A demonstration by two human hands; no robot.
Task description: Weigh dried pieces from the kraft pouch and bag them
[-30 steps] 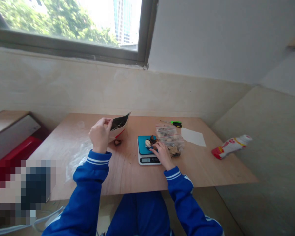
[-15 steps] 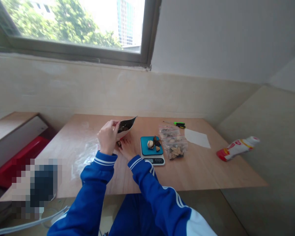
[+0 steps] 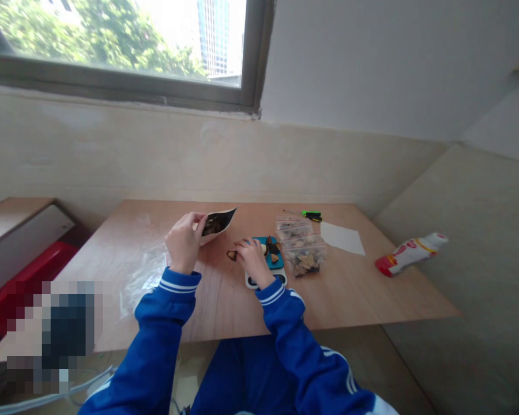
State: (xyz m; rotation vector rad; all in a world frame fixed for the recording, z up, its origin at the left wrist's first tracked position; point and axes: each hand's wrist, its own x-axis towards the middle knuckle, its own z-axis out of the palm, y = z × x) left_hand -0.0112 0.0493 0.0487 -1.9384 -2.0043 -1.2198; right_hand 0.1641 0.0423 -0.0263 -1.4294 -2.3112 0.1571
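My left hand [image 3: 183,241] is closed on the edge of a dark open pouch [image 3: 216,222], held tilted above the wooden table [image 3: 225,300]. My right hand [image 3: 251,260] hovers over the left part of a small teal-topped kitchen scale [image 3: 270,262] and pinches a dark brown piece [image 3: 232,254] at its fingertips. Several nuts and shell pieces [image 3: 271,249] lie on the scale. A clear zip bag of shell pieces [image 3: 303,252] stands just right of the scale.
A green-handled screwdriver [image 3: 310,215] and a white paper sheet [image 3: 341,238] lie at the back right. A crumpled clear plastic bag [image 3: 142,278] lies at the left. A white and red bottle [image 3: 410,252] rests on the ledge to the right. A red box [image 3: 21,276] sits lower left.
My right hand went from the scale across to below the pouch, then came back to the scale's left side with a dark piece. The left hand kept the pouch raised.
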